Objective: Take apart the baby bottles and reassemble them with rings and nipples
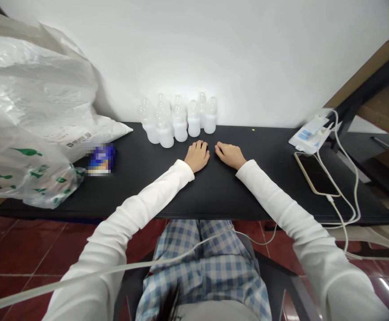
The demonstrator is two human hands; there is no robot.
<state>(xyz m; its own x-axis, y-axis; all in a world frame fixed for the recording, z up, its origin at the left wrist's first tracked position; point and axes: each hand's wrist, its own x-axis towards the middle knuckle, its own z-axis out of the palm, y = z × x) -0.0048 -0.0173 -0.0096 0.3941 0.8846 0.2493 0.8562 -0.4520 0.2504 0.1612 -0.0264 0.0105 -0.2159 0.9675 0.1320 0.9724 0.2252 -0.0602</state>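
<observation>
My left hand (197,156) rests palm down on the black table (210,196), its fingers slightly bent and apart, with nothing in it. A short gap to its right lies my right hand (230,155), fingers curled loosely inward against the tabletop; no object shows in it. Just beyond my left hand, several small white bottles (180,129) with clear domed caps stand upright in a cluster near the wall. The closest ones to my fingers are a bottle (194,127) and another bottle (210,122) at the cluster's right side. Neither hand touches them.
Large white plastic bags (37,84) and a clear bag with green print (30,174) fill the left end. Beside them lies a blurred blue packet (102,159). At right are a phone (316,174), white cables (356,178) and a white-and-blue package (309,133).
</observation>
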